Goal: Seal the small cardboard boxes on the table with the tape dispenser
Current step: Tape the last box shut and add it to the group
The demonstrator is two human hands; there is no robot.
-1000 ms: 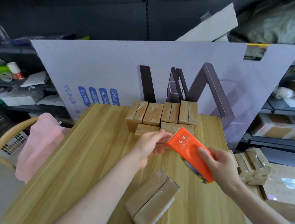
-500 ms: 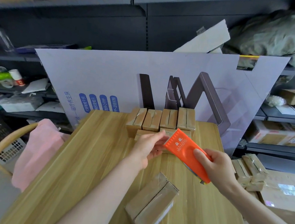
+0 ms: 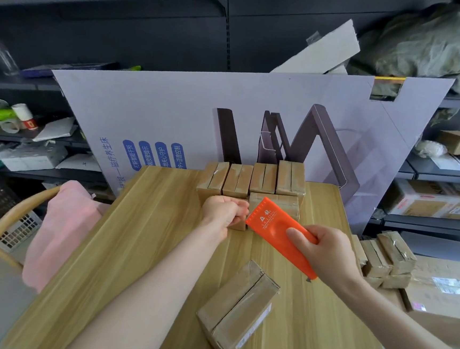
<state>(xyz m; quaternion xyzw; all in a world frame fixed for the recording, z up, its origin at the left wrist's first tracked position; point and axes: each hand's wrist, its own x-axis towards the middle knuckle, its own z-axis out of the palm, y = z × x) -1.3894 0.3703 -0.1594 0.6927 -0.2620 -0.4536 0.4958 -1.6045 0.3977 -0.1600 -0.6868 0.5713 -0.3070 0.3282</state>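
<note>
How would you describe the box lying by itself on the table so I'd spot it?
Start at the wooden table before the big lilac board. A cluster of boxes stands packed at its far edge; the lone box lies nearer, below the orange tape dispenser. It alone lies askew, touching no other box.

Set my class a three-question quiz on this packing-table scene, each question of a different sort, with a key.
1. True or false: the right hand grips the orange tape dispenser.
2. The nearest box lies: A) on the table, untouched; B) under the dispenser; C) on a shelf.
3. How many boxes form the far top row?
Key: 1 true; 2 A; 3 four.
</note>
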